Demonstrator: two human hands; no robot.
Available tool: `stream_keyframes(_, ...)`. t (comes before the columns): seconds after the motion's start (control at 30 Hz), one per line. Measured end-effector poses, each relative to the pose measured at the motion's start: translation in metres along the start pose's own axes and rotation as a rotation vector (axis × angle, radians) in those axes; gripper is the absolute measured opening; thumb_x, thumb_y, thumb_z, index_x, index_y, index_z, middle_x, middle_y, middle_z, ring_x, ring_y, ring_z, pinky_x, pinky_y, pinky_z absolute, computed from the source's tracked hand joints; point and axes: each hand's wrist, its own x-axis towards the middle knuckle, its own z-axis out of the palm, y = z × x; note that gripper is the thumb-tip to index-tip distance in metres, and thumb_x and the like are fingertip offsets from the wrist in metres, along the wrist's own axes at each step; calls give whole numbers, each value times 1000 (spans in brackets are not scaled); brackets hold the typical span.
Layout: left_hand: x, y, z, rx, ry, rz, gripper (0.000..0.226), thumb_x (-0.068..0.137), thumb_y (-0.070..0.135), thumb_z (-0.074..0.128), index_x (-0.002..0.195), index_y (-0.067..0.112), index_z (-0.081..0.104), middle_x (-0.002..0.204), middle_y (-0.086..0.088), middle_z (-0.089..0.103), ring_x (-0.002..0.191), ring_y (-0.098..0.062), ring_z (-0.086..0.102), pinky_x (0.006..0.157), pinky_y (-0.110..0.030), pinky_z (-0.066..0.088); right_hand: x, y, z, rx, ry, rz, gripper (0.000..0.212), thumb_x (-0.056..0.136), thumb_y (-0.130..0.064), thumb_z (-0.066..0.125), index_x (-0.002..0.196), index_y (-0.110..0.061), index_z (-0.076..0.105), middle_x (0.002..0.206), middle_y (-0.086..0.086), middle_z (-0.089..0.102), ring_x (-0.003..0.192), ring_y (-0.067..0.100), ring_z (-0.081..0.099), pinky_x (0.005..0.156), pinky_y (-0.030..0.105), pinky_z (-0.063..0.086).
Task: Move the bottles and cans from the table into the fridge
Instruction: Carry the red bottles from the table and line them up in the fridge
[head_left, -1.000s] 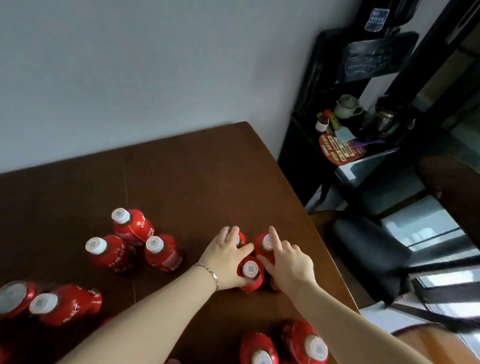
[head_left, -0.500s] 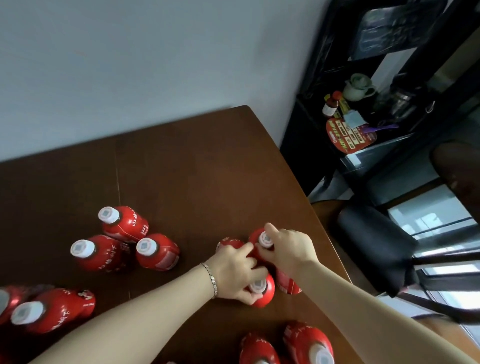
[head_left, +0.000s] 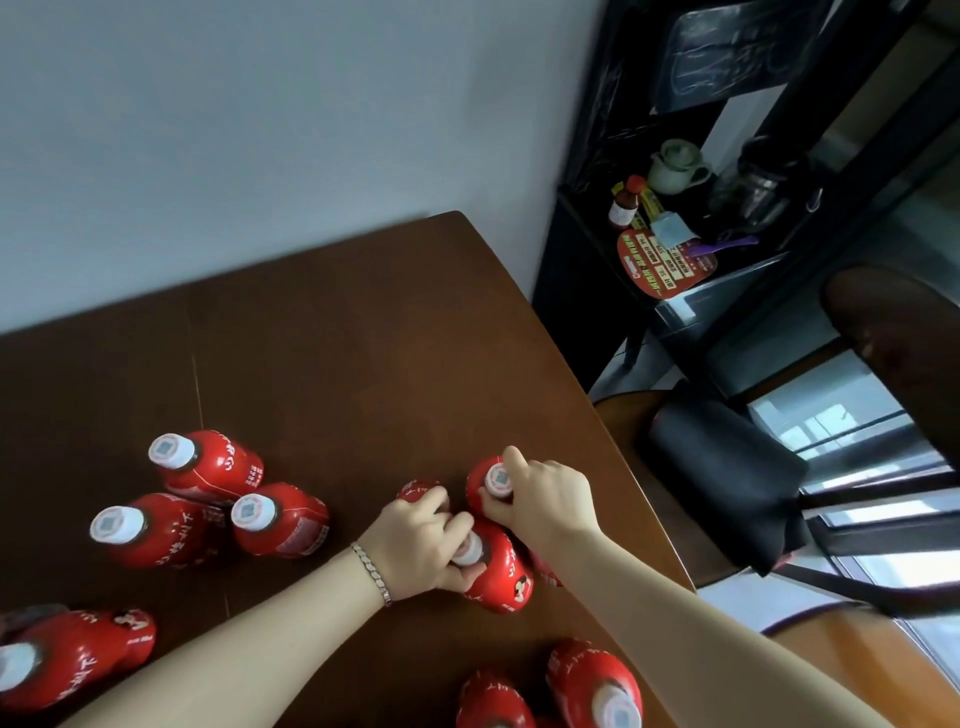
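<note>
**Gathering a cluster of bottles near the right edge**

We judge that we are in the pick-up step: both hands are gathering several bottles at once from the cluster at lower centre-right of the frame, and nothing here has left the surface (head_left: 363, 338) yet. Our left hand (head_left: 423, 545) is curled tight around the neck of the near bottle (head_left: 501, 577), its fingers wrapped over the white cap, and its knuckles also press on a second bottle (head_left: 415, 490) just behind. Our right hand (head_left: 545, 501) is closed about the neck of the far bottle (head_left: 480, 486), thumb and forefinger flanking the cap; a fourth red body (head_left: 545, 571) peeks out under that wrist, and we cannot tell whether it is gripped.

The next move calls for a firm pinch below each cap, a straight lift so the neighbours are not knocked over, and then a turn toward the fridge, which we do not see in this view.

The bottles are squat, rounded plastic with glossy red shrink sleeves and flat white caps. A group of three (head_left: 208, 499) stands at left, more at lower left (head_left: 78, 654) and at the bottom edge (head_left: 592, 680). The surface is dark brown wood, smooth and matt, with a rounded corner.
</note>
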Motion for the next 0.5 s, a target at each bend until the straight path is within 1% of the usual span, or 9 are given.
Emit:
stream_keyframes(0.03, 0, 0, -1, -4, 0, -6, 39, 53, 50, 75, 58, 14, 62, 45, 4, 52, 55, -13, 59, 34, -17, 39, 1, 0, 0, 6, -12, 9, 40, 87, -59, 40, 96, -19, 38, 76, -1, 59, 72, 19, 57, 58, 31, 44)
stream_keyframes(0.1, 4, 0, -3, 13, 1, -18, 41, 49, 51, 77, 54, 15, 59, 44, 3, 51, 53, -12, 57, 35, -16, 37, 3, -2, -2, 13, -33, 34, 40, 87, -58, 42, 94, -19, 38, 70, -3, 54, 69, 18, 54, 56, 29, 40)
stream_keyframes(0.23, 14, 2, -4, -11, -61, -101, 48, 38, 52, 82, 51, 13, 58, 43, 1, 47, 43, -13, 52, 34, -14, 35, 7, -5, -8, 40, -81, 116, 38, 87, -54, 43, 95, -17, 39, 66, -4, 48, 73, 20, 56, 58, 30, 39)
stream_keyframes(0.27, 17, 1, -6, -24, -99, -147, 49, 41, 52, 82, 55, 12, 59, 46, 0, 49, 45, -15, 54, 36, -15, 39, 9, -6, -10, 42, -95, 140, 37, 88, -53, 42, 94, -16, 38, 66, -4, 48, 72, 20, 56, 58, 30, 39)
stream_keyframes(0.3, 21, 1, -10, -49, -166, -218, 50, 50, 54, 79, 64, 10, 61, 54, -2, 53, 52, -18, 57, 43, -18, 45, 9, -6, -14, 37, -100, 174, 37, 88, -52, 42, 93, -16, 39, 68, -4, 49, 73, 21, 57, 58, 30, 39)
stream_keyframes(0.33, 25, -1, -14, -63, -235, -320, 50, 63, 57, 71, 78, 10, 60, 66, -3, 54, 63, -22, 59, 55, -22, 48, 9, -5, -19, 25, -99, 205, 37, 89, -51, 42, 95, -14, 41, 72, -3, 52, 75, 21, 59, 58, 30, 40)
stream_keyframes(0.37, 28, -3, -17, -55, -333, -411, 51, 72, 61, 60, 88, 13, 56, 75, -1, 50, 71, -24, 59, 62, -24, 46, 7, -4, -25, 24, -87, 239, 38, 90, -50, 42, 98, -13, 44, 77, -1, 56, 78, 22, 61, 59, 29, 41)
stream_keyframes(0.4, 33, -4, -19, -53, -382, -448, 49, 76, 64, 53, 91, 16, 50, 76, 1, 44, 73, -25, 56, 64, -25, 41, 5, 0, -30, 35, -58, 275, 40, 90, -50, 41, 101, -12, 46, 80, 0, 58, 78, 22, 62, 58, 29, 42)
stream_keyframes(0.5, 57, -2, -38, -44, -319, -429, 45, 78, 64, 48, 83, 21, 37, 66, 7, 32, 60, -18, 42, 58, -26, 33, -10, 17, -55, 61, 73, 360, 45, 89, -54, 42, 102, -12, 47, 77, -1, 56, 69, 20, 57, 54, 28, 39)
